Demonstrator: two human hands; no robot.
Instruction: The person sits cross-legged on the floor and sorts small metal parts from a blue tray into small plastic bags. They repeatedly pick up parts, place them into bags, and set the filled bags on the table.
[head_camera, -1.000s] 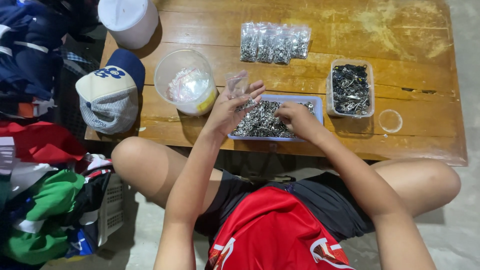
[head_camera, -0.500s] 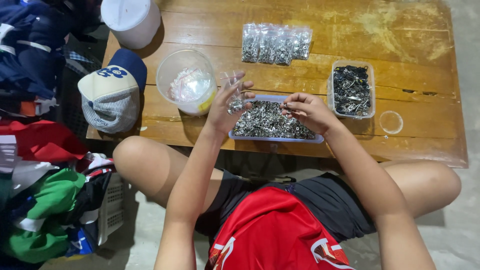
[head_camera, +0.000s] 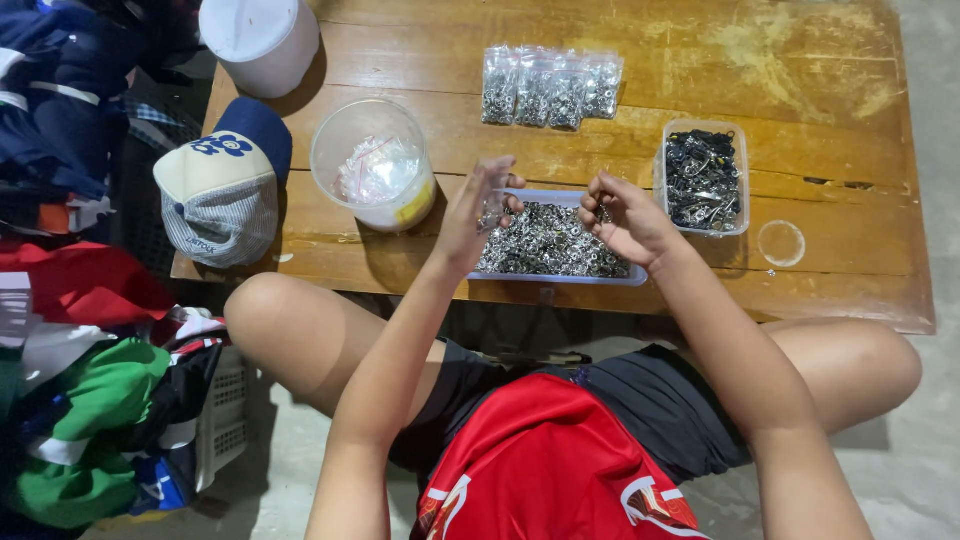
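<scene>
A shallow tray (head_camera: 640, 280) full of small silver metal pieces lies at the near edge of the low wooden table (head_camera: 700, 70). My left hand (head_camera: 478, 212) is raised over its left end, pinching a small clear plastic bag (head_camera: 492, 208). My right hand (head_camera: 622, 218) hovers over the tray's right end, fingers curled around a few of the small metal pieces. Both hands are close together, palms turned toward each other.
A clear tub (head_camera: 702, 180) of dark metal pieces stands right of the tray. Several filled small bags (head_camera: 550, 88) lie at the back. A round clear container (head_camera: 372, 165) of empty bags, a cap (head_camera: 225, 185), a white bucket (head_camera: 258, 40), a clear lid (head_camera: 781, 243) and piled clothes (head_camera: 70, 330) sit nearby.
Both hands have lifted off the tray of metal pieces. The left hand now holds the small bag upright and the right hand has come up toward it with pieces.
</scene>
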